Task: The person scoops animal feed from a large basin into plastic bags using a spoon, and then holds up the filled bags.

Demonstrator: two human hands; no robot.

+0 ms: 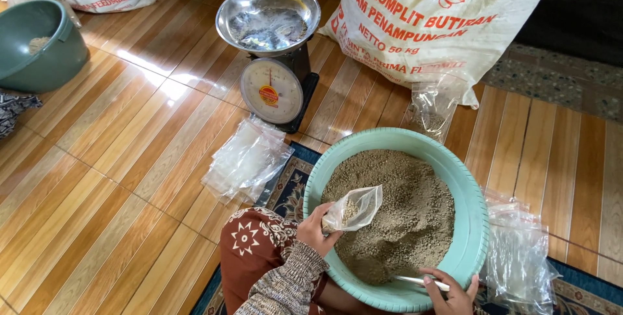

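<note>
The left hand (316, 229) pinches a small clear plastic bag (355, 208) open over the big round green tub (477, 218) of brown feed grains (402, 211). The right hand (452, 291) grips a thin shiny metal handle (418, 281) stuck in the grains.

The floor (117, 179) is glossy wood. The basin (470, 224) is smooth plastic, holding rough, matt grain (402, 211). The scale pan (268, 16) is shiny metal.
</note>
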